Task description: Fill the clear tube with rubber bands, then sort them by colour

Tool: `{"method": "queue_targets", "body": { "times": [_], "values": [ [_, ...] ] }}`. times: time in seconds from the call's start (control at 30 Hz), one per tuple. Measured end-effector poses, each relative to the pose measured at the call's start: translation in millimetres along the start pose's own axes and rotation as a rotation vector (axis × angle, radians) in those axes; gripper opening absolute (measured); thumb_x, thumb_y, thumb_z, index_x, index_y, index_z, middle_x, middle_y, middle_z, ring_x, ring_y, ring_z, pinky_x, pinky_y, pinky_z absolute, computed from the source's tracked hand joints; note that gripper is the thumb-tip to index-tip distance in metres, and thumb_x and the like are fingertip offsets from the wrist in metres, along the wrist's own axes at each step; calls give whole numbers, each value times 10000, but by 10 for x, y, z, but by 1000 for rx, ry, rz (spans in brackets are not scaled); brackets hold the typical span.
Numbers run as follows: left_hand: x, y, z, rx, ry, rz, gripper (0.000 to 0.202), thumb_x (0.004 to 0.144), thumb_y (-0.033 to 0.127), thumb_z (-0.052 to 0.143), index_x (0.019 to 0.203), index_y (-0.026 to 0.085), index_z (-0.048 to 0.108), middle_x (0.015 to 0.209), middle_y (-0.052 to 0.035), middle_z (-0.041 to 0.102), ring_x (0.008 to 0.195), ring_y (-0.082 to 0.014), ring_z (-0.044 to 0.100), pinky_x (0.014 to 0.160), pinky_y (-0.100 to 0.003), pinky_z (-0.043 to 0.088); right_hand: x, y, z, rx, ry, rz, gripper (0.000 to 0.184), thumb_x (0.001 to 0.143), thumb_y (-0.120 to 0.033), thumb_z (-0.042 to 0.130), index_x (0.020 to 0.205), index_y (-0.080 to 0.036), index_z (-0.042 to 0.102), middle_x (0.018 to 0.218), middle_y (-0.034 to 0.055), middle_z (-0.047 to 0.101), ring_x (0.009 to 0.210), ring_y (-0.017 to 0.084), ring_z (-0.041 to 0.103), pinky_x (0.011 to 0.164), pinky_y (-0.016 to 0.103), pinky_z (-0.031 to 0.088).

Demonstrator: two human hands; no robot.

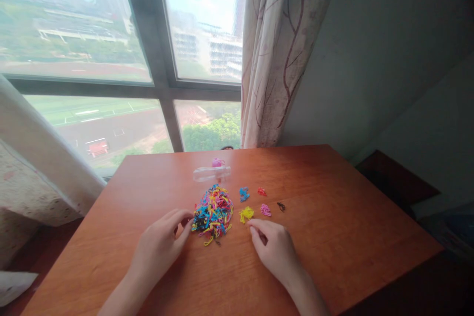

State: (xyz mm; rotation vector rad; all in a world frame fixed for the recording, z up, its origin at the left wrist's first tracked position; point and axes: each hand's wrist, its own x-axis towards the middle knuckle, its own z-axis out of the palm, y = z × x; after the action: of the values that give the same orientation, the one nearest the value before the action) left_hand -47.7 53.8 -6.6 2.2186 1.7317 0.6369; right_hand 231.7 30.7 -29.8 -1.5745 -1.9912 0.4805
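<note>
A mixed heap of small coloured rubber bands lies in the middle of the wooden table. My left hand rests at the heap's left edge, fingers curled with thumb and forefinger close together at the bands. My right hand lies to the right of the heap, fingers bent in a pinch just below a small yellow pile. Further small piles lie beyond: blue, red, pink and black. Whether either pinch holds a band is too small to see.
A clear plastic bag with a pink thing behind it lies at the table's far side. Behind stands a window with a patterned curtain. A dark low surface sits off the right edge.
</note>
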Motion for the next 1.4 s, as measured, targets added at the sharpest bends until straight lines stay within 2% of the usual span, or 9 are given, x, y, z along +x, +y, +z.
{"method": "queue_targets", "body": {
  "times": [0.13,0.23,0.37,0.57,0.73,0.93,1.13,1.27,1.4],
  "values": [
    [-10,28,6,-24,-59,10,221,899,319,473,898,250,683,845,9,729,690,-158,646,634,-227,463,60,-328,78,-111,-168,-14,163,888,-217,545,829,-248,693,753,0,723,690,155,669,626,225,393],
    [-12,59,7,-38,-89,7,224,897,310,468,901,252,684,853,5,727,714,-162,652,641,-226,464,124,-463,169,-191,-200,45,91,875,-263,600,928,-260,674,797,10,734,721,188,685,605,239,374],
    [-17,82,19,-43,-124,-2,237,902,314,450,895,251,679,835,-4,715,730,-171,653,643,-234,462,215,-541,284,-265,-221,59,131,886,-259,589,1004,-245,645,840,43,740,756,218,699,602,244,376],
    [-28,81,38,-57,-135,-7,215,898,297,452,901,255,664,825,-1,704,744,-174,654,647,-237,456,305,-577,280,-228,-225,10,117,897,-272,564,952,-254,666,824,30,741,743,201,691,621,244,388],
    [-27,84,28,-56,-137,-12,224,904,307,448,895,253,665,833,-7,704,749,-179,647,657,-245,452,318,-485,161,-200,-166,82,173,904,-231,537,952,-279,696,812,19,745,721,177,684,614,236,375],
    [-32,105,23,-41,-151,-6,229,918,297,431,905,250,655,842,-3,698,754,-174,645,652,-241,438,433,-470,71,-392,-202,191,211,891,-245,533,1038,-253,684,813,84,743,763,232,704,609,262,402],
    [-31,91,23,-22,-157,-10,241,928,309,417,916,249,650,852,-7,697,762,-178,648,663,-245,440,590,-603,172,-504,-258,202,194,900,-207,508,997,-200,676,858,134,739,799,272,714,632,296,452],
    [-32,65,34,-28,-174,-12,237,928,305,417,927,242,646,874,-12,697,771,-181,644,676,-253,435,622,-631,229,-473,-273,178,193,906,-231,518,1013,-224,680,855,106,741,809,267,717,639,286,456],
    [-35,56,39,-27,-177,-19,232,932,305,418,928,241,641,882,-9,694,783,-184,641,687,-258,428,579,-573,177,-440,-262,182,188,902,-272,547,1038,-278,676,868,65,748,822,253,714,652,280,446]
  ]
}}
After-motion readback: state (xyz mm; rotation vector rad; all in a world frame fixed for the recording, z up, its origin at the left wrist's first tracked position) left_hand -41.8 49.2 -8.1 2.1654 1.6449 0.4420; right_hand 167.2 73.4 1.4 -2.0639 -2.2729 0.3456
